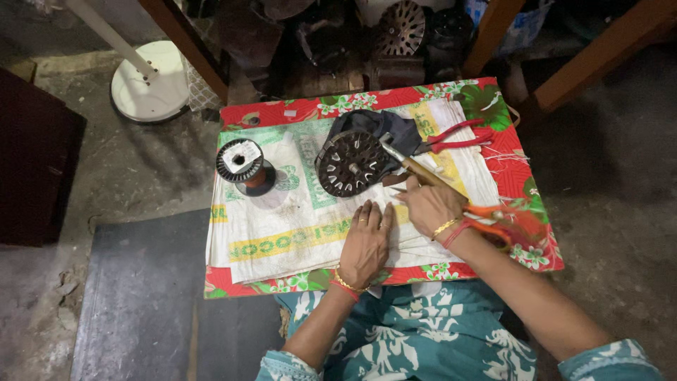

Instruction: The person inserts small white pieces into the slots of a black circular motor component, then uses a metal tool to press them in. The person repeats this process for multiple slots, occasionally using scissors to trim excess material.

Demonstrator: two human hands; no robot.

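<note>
My left hand point(367, 243) lies flat, palm down, on a white woven sack point(282, 219) spread over a red floral cloth point(493, 106). My right hand point(430, 204) rests next to it, fingers curled around thin pale sticks or wire on the sack. Just beyond both hands a round dark metal motor core with slots point(350, 164) leans on a dark cloth point(384, 127). A wooden-handled hammer point(416, 169) lies between the core and my right hand.
A spool of copper wire point(243, 166) stands at the sack's left. Red-handled pliers point(458, 137) lie at the far right; orange-handled scissors point(504, 222) sit by my right wrist. A white fan base point(151, 81) and dark motor parts point(402, 28) stand beyond the cloth.
</note>
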